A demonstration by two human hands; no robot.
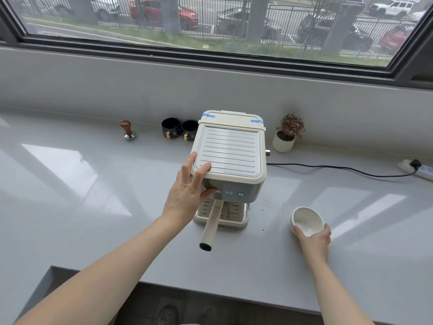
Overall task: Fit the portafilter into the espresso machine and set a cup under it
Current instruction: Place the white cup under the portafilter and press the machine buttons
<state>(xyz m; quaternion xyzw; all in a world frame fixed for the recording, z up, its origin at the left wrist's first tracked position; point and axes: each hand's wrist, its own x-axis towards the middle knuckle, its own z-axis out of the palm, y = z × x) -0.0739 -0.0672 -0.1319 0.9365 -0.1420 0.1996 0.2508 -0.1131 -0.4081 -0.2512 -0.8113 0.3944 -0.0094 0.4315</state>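
Observation:
A cream espresso machine (230, 151) stands on the grey counter (93, 207). The portafilter sits under its front, and its long cream handle (210, 226) points toward me. My left hand (189, 191) grips the machine's front left corner, fingers on the top edge and thumb on the button panel. To the right, a white cup (307, 219) is tilted on the counter. My right hand (315, 238) holds its near rim. The drip tray (225, 214) below the portafilter carries no cup.
Two black mugs (180, 129) and a wooden-handled tamper (127, 130) stand at the back left. A small potted plant (287, 134) is at the back right. A black cable (339, 168) runs to a power strip (419, 170) at the far right. Coffee specks dot the counter beside the machine.

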